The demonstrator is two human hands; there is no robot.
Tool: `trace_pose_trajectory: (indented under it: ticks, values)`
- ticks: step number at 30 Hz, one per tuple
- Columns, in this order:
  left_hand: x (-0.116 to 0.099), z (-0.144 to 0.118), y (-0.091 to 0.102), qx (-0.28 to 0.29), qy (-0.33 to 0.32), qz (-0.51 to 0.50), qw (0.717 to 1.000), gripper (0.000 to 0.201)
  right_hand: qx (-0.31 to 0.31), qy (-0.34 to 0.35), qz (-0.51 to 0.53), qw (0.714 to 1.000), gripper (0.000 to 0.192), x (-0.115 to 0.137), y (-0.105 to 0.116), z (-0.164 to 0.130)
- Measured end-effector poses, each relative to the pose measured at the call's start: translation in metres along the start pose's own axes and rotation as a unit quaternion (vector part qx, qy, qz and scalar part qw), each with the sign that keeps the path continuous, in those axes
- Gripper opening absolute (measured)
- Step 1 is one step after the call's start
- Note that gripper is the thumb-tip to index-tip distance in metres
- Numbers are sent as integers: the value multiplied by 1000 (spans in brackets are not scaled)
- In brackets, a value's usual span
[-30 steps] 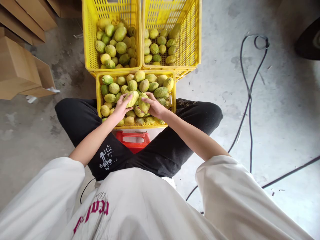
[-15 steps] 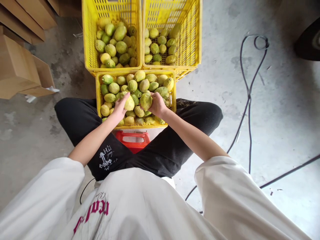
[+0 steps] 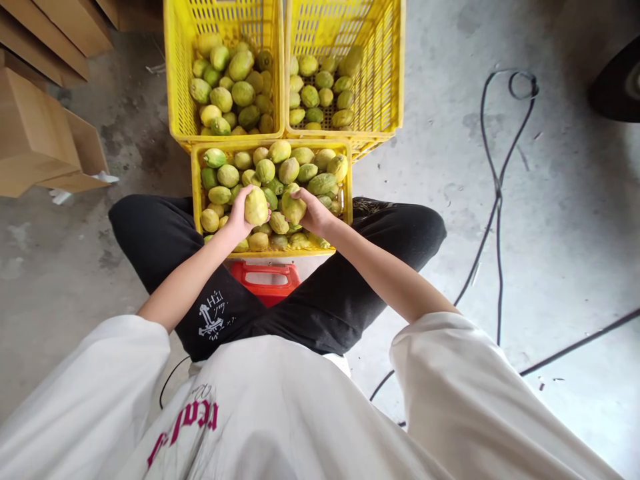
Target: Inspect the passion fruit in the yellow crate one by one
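Note:
In my left hand (image 3: 241,217) is a pale yellow, oval fruit (image 3: 256,206), with my fingers wrapped round its side and underneath. My right hand (image 3: 314,212) grips a greener yellow-green fruit (image 3: 293,205), the thumb lying on top of it. Both are held side by side, a small gap apart, over the front yellow crate (image 3: 347,200). That crate is full of similar fruit (image 3: 289,171), ranging from green to yellow, some of it ridged. My hands hide part of the pile.
Behind stand two more yellow crates, the left one (image 3: 175,80) and the right one (image 3: 395,73), both with fruit in them. A red plastic handle (image 3: 265,291) shows between my legs. Cardboard boxes (image 3: 37,127) are at left; a black cable (image 3: 499,193) lies on the concrete floor at right.
Both fruits have turned slightly in my hands. The left one shows more of its pale face, and my right thumb has come over the top of the other.

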State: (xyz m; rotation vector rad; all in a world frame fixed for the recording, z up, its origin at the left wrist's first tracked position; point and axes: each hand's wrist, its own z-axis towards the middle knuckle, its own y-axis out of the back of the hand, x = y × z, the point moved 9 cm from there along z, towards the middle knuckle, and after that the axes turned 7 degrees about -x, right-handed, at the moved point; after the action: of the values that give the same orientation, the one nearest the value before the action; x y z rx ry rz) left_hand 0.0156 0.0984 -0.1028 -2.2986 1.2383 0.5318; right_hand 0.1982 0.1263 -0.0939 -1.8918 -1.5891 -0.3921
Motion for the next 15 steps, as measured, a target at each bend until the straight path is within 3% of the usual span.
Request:
trace_pose_trajectory:
  ticks: [4, 11, 15]
  values:
    - [0, -1, 1, -19, 4, -19, 1000, 31, -8, -10, 9, 1000, 29, 2, -4, -4]
    - [-3, -6, -6, -23, -13, 9, 1000, 28, 26, -8, 5, 1000, 50, 9, -6, -5]
    - [-8, -18, -11, -29, -25, 26, 999, 14, 49, -12, 7, 999, 43, 10, -14, -9]
